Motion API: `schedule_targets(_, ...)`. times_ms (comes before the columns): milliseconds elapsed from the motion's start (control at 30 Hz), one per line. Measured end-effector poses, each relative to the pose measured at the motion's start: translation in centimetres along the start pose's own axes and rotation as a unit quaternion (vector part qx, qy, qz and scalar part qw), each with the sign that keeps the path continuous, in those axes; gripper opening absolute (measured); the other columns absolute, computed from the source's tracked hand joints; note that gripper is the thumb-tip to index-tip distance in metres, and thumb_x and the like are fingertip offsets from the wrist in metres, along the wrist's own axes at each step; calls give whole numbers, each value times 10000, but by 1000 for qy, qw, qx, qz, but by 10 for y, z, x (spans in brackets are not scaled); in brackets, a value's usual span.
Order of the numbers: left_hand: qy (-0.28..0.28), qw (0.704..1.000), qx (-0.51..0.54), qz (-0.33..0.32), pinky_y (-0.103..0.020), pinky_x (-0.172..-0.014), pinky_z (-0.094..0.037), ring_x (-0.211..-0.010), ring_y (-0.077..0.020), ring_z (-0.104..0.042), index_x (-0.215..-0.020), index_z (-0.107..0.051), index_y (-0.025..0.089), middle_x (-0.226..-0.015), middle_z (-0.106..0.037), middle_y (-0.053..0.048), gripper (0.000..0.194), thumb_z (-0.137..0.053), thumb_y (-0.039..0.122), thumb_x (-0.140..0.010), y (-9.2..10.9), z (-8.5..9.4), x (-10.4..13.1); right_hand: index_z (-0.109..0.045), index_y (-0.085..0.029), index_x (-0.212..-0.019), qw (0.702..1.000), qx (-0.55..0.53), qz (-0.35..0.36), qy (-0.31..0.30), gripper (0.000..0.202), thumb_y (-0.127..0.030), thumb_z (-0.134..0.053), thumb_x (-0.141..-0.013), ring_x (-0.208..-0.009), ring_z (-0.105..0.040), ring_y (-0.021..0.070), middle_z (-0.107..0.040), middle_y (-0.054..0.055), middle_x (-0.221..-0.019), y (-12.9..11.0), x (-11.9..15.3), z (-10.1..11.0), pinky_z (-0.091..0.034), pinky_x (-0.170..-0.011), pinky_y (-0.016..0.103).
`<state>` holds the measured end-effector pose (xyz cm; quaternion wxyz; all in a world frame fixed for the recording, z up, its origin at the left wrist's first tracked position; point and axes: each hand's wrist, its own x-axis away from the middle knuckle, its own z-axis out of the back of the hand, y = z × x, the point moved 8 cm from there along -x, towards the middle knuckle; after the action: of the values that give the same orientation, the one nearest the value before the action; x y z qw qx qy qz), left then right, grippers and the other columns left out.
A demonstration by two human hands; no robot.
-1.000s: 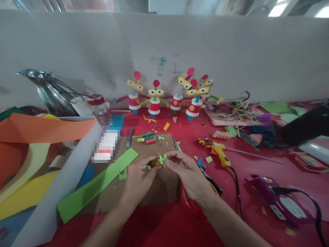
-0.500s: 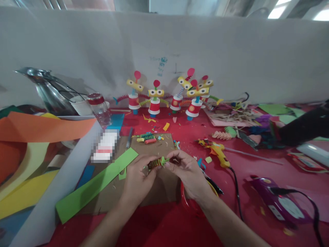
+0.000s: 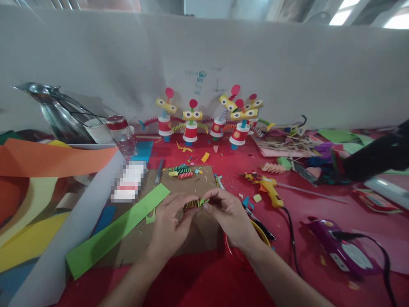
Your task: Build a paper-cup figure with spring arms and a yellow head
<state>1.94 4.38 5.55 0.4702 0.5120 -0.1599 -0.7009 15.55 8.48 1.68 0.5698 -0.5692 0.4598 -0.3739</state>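
Over the brown cardboard (image 3: 204, 241), my left hand (image 3: 168, 224) is closed around a small accordion-folded paper spring (image 3: 191, 205) in dark red, yellow and green. My right hand (image 3: 236, 219) pinches a small green paper piece (image 3: 203, 201) at the spring's right end; the fingertips hide part of it. A long light-green paper strip (image 3: 118, 232) lies left of my left hand, beside a small green offcut (image 3: 151, 216). Beyond my hands are several folded paper springs (image 3: 183, 171) and a slim grey pen-like tool (image 3: 159, 170).
A yellow glue gun (image 3: 271, 191) with a black cord and a purple device (image 3: 343, 249) lie to the right. Several paper-cup figures (image 3: 191, 132) stand by the wall. A red-lidded jar (image 3: 120, 136), metal jug (image 3: 60, 117) and coloured paper (image 3: 57, 157) are left.
My right hand has shifted slightly left, and the green piece now sits closer against the spring's end. The whole view has moved a little; both hands keep their grip.
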Motion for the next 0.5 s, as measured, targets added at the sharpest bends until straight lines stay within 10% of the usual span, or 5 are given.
schedule_targets(500,1,997,15,70,-291,-773,-461,-876,-178,-629,-1011,-692,255,-920,-711,-25,194,-619,184,-846,-9,1,0,-612,-233,-857,989,69,108,68,136,-142,-670,-775,-766,-586,131,-622,-21,-823,-15,8,1,-462,-715,252)
